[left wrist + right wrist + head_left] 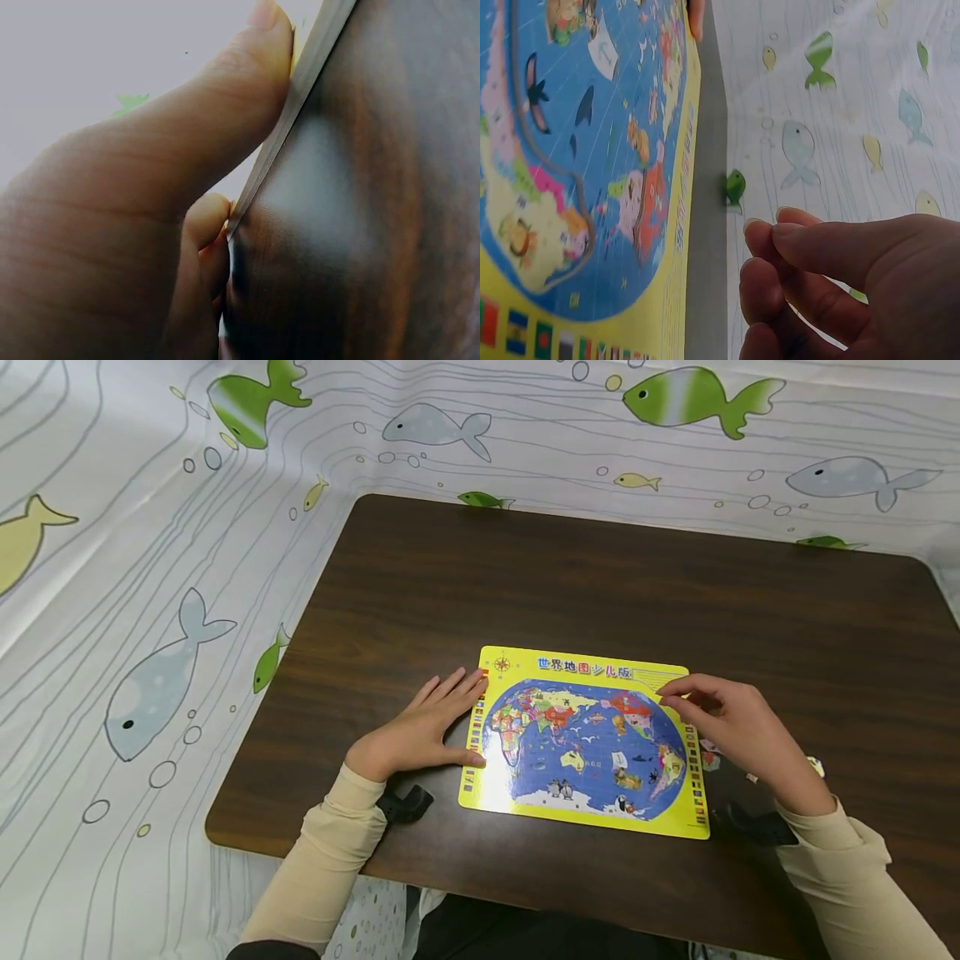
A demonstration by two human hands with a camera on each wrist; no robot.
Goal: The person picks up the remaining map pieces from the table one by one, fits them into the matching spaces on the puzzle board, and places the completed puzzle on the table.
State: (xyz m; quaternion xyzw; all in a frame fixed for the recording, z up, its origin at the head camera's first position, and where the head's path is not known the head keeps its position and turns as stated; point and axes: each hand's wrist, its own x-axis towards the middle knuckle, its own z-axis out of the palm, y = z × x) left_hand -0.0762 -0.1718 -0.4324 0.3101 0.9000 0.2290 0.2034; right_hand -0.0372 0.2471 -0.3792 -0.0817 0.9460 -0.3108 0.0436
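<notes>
Right hand (738, 727) partly hides small pieces (710, 762) beside map (581, 739).

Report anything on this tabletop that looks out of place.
The small loose pieces stand out: they lie scattered on the table beside the map board, near the right hand, looking untidy. Otherwise nothing seems odd: the board lies flat, about square to the table, with no visible spill or damage.

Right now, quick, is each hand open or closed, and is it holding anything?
Left hand: open, fingers spread, touching the map's left edge.
Right hand: closed, thumb against curled fingers; nothing visible in it.
</notes>
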